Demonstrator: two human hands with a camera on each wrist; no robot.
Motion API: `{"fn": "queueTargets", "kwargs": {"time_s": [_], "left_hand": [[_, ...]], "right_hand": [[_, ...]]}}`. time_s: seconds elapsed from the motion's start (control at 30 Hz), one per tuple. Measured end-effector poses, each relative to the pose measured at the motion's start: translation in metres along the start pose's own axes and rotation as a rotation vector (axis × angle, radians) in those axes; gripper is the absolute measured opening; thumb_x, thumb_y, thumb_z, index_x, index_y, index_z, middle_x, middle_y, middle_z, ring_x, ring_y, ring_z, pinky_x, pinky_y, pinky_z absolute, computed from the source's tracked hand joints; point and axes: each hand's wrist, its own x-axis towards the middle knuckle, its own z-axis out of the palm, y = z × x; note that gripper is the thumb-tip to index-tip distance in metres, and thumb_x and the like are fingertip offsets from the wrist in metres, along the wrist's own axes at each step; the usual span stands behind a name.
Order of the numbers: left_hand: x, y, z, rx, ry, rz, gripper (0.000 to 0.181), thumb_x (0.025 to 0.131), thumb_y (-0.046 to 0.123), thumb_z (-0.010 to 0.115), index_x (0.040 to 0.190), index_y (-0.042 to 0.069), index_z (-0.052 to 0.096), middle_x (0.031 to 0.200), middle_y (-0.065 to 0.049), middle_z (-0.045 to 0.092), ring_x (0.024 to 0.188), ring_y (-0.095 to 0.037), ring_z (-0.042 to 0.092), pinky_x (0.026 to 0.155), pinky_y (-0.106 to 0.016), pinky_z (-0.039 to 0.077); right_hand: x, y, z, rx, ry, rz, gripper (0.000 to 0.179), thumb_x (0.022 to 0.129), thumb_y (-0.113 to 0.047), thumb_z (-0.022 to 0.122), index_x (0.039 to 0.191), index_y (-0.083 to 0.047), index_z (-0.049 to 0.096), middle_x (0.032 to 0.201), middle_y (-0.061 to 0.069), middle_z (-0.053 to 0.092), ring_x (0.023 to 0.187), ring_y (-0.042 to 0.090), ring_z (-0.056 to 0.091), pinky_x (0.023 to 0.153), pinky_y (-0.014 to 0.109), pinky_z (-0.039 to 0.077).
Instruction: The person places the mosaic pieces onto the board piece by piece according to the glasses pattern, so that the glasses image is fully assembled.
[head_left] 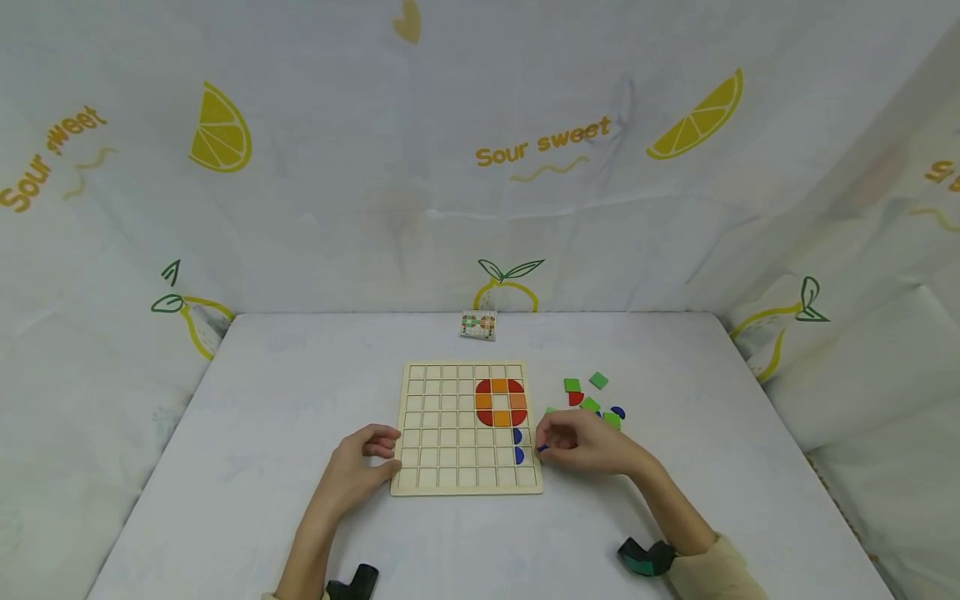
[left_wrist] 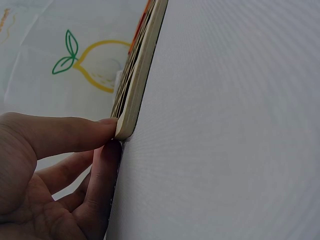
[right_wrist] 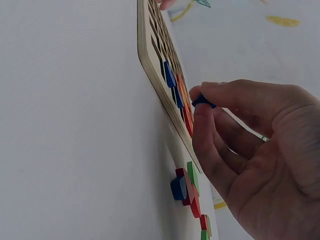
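Observation:
A pale wooden grid board (head_left: 442,454) lies on the table, with red and orange pieces set in a ring on it. Below the ring, two blue half-round pieces (head_left: 518,456) sit in its right columns. My left hand (head_left: 358,468) touches the board's left edge, thumb and fingertips apart along it; the left wrist view has the thumb (left_wrist: 75,134) right at a corner. Beside the right edge, my right hand (head_left: 588,443) pinches a small blue piece (right_wrist: 203,101) between thumb and index finger, which cover most of its shape.
Loose green, red and blue pieces (head_left: 572,385) are scattered right of the board, partly behind my right hand. A small card (head_left: 478,326) with a coloured pattern stands at the table's back edge. White cloth printed with lemons (head_left: 345,192) hangs behind and at both sides.

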Motion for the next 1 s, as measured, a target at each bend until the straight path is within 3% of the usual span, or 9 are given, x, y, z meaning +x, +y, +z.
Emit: {"fn": "queueTargets", "kwargs": {"time_s": [0.23,0.43,0.63,1.0], "left_hand": [[0.001,0.000,0.001,0.000,0.004,-0.010,0.039,0.084,0.000,0.084,0.122,0.006,0.075,0.106,-0.006,0.074,0.094,-0.012,0.069,0.091,-0.032,0.052],[0.001,0.000,0.001,0.006,0.007,-0.001,0.039,0.084,-0.001,0.084,0.121,0.006,0.075,0.106,-0.007,0.074,0.094,-0.012,0.068,0.090,-0.032,0.052],[0.002,-0.001,0.001,0.004,0.008,0.003,0.039,0.084,-0.001,0.084,0.121,0.006,0.075,0.106,-0.006,0.074,0.094,-0.011,0.068,0.091,-0.030,0.052],[0.001,-0.001,0.001,0.002,0.004,0.007,0.038,0.084,-0.002,0.083,0.121,0.006,0.075,0.106,-0.006,0.074,0.093,-0.011,0.068,0.091,-0.030,0.052]], "right_hand": [[0.010,-0.007,0.007,0.036,-0.030,0.008,0.011,0.098,-0.013,0.080,0.109,-0.012,0.076,0.106,0.004,0.079,0.087,0.005,0.070,0.083,0.020,0.062],[0.017,-0.012,0.013,0.005,-0.054,-0.053,0.010,0.097,-0.015,0.081,0.106,-0.014,0.076,0.100,0.001,0.076,0.085,0.005,0.067,0.081,0.021,0.061],[0.024,-0.015,0.021,-0.053,-0.094,-0.045,0.008,0.096,-0.022,0.083,0.101,-0.021,0.077,0.091,-0.008,0.073,0.079,0.002,0.062,0.074,0.021,0.057],[0.030,-0.023,0.030,-0.084,-0.166,-0.091,0.006,0.095,-0.017,0.084,0.098,-0.020,0.080,0.087,-0.009,0.075,0.073,-0.003,0.057,0.069,0.018,0.053]]}}
